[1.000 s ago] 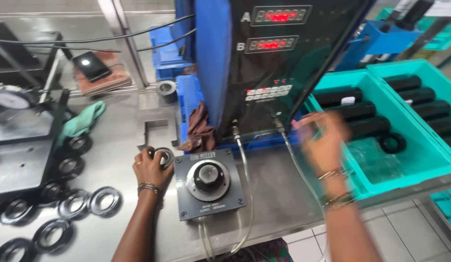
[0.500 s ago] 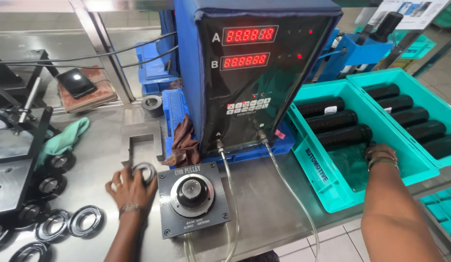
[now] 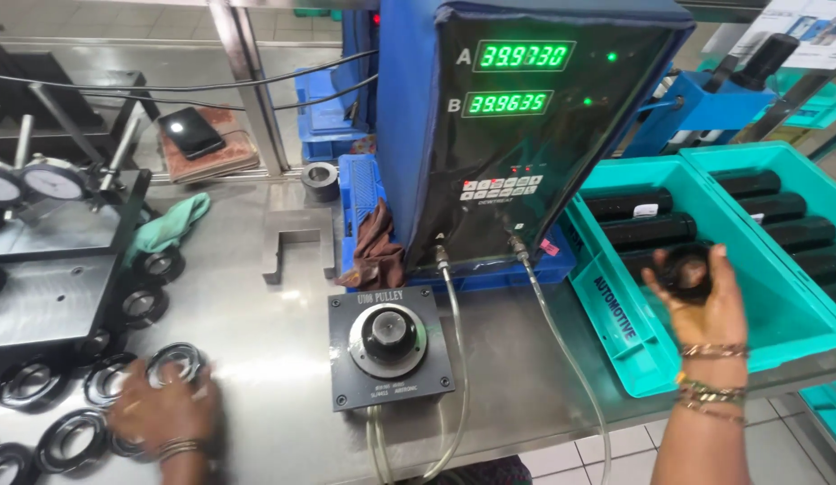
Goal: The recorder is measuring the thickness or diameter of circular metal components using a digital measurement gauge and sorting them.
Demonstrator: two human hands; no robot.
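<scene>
Holding a black cylindrical part (image 3: 686,272) in the right hand (image 3: 705,310), fingers wrapped round it, right of the gauge fixture (image 3: 389,348) | left hand (image 3: 162,415) blurred on black rings (image 3: 69,438) left of fixture, grip unclear | imo keep the part square over the plug.

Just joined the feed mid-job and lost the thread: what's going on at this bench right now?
A person works at a steel bench. The right hand holds a dark round part over the teal tray of black cylinders. The left hand, blurred, rests on the black rings at the bench's near left. The gauge fixture between them stands bare, and the blue readout box shows green digits.
</scene>
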